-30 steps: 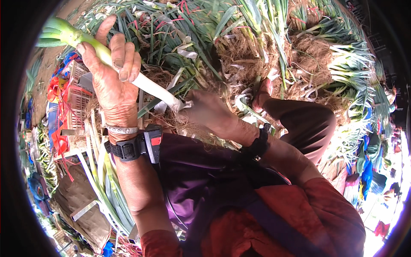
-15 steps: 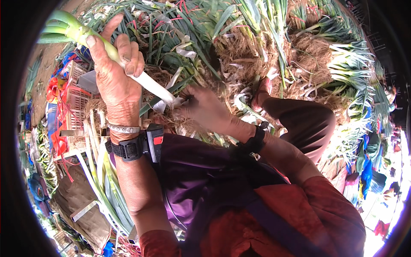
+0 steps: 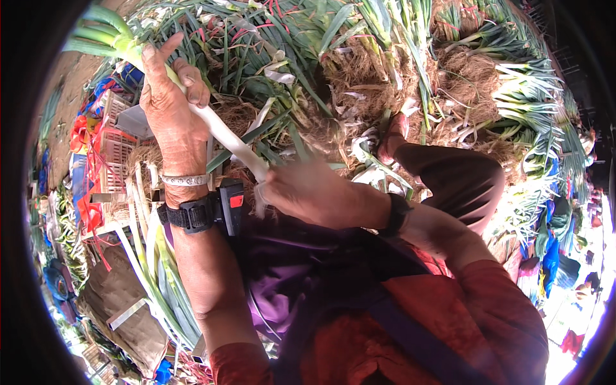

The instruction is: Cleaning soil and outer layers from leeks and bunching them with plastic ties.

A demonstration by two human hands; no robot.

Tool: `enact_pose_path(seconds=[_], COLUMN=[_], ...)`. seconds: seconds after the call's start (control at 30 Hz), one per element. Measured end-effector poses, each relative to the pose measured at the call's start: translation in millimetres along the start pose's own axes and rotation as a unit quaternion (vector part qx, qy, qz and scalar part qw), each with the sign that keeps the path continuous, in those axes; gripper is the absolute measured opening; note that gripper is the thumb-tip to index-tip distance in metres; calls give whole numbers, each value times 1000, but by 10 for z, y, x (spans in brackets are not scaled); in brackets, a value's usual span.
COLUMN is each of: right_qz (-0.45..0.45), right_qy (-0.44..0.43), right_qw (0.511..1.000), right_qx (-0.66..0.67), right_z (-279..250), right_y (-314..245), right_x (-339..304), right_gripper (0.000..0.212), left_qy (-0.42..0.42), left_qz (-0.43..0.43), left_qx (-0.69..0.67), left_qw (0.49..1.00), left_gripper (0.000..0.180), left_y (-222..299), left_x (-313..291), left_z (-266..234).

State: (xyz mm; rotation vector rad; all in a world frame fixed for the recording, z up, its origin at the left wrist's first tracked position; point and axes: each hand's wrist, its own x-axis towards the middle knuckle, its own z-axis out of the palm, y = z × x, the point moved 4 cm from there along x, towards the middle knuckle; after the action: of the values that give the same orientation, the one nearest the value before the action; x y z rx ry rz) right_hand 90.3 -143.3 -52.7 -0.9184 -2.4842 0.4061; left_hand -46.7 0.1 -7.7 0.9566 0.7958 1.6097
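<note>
A leek (image 3: 226,136) with a white stalk and green leaves slants across the upper left. My left hand (image 3: 172,119) is closed around its upper stalk, the leaves passing out beyond the thumb. At the lower root end, my right hand (image 3: 321,192) is closed, its fingers curled against the stalk and partly smeared by motion. The root tip is hidden behind those fingers. A pale strip (image 3: 260,202) hangs just below them; I cannot tell whether it is peeled skin. Both hands are above my purple-clad lap (image 3: 282,256).
Piled leeks (image 3: 256,70) with green leaves cover the ground ahead. Rooted bunches (image 3: 471,83) lie at the right. A pale plastic crate (image 3: 114,160) with red ribbon (image 3: 86,212) stands at the left, and whitish-stemmed leeks (image 3: 160,269) lie beside my left forearm.
My right hand has moved down and nearer to me at the leek's root end. The stalk's lower end has swung downward with it; my left hand has shifted only slightly.
</note>
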Motion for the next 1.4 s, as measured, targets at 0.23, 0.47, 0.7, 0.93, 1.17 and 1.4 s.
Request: enact_pose_path(seconds=[0.23,0.47,0.7,0.93,1.17,1.4], right_qz=[-4,90,155,303,392,349], right_qy=[-178,-321,135,-215,-87,27], right_qw=[978,931,945,917,911,823], right_qx=[113,-151,255,148,96,447], right_z=[-122,-64,-30,1439,484,339], right_y=[-3,846,928,944,1486,624], right_x=[-758,-1050,319,-1605,-1210,-187], right_gripper=[23,49,35,26,29,23], left_qy=[122,132,105,62,49,24], left_qz=[52,63,31,-24,-82,-117], left_qx=[64,18,-39,-33,-118,-41], left_qw=[989,989,993,997,988,992], left_gripper=[44,36,29,27,40,40], left_y=[-50,-71,-396,-170,-405,-811], left_x=[242,281,152,245,94,-124], left_z=[-257,-270,52,-120,-216,365])
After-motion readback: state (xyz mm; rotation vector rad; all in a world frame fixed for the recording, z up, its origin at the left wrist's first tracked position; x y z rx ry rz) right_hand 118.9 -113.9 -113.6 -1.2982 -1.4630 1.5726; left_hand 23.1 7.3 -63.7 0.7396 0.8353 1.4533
